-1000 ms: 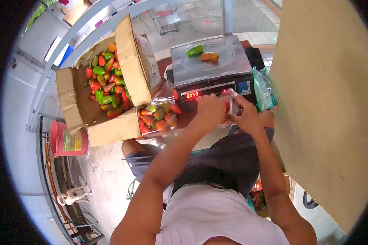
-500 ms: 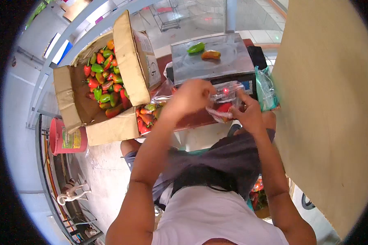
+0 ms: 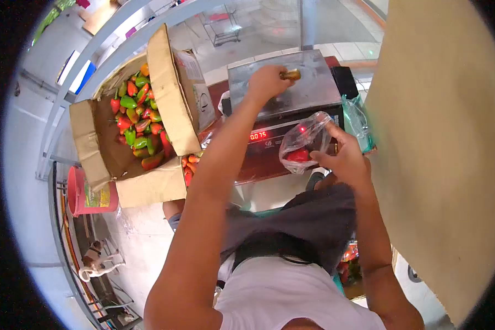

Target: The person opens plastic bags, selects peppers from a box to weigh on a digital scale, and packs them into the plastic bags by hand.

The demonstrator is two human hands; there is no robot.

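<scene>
A big box (image 3: 149,199) of peppers stands left of the scale (image 3: 313,91). The clear bag (image 3: 308,132) is in the right hand (image 3: 344,154), thumb and fingers bent around its side. The left hand (image 3: 269,84) is curled, fingers closed on one end of an orange pepper (image 3: 293,74) above the scale's plate. A red pepper (image 3: 298,155) sits low in the bag, by the right thumb.

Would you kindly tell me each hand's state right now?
Left hand: closed on a brownish pepper.
Right hand: holding a clear plastic bag, something red inside.
</scene>
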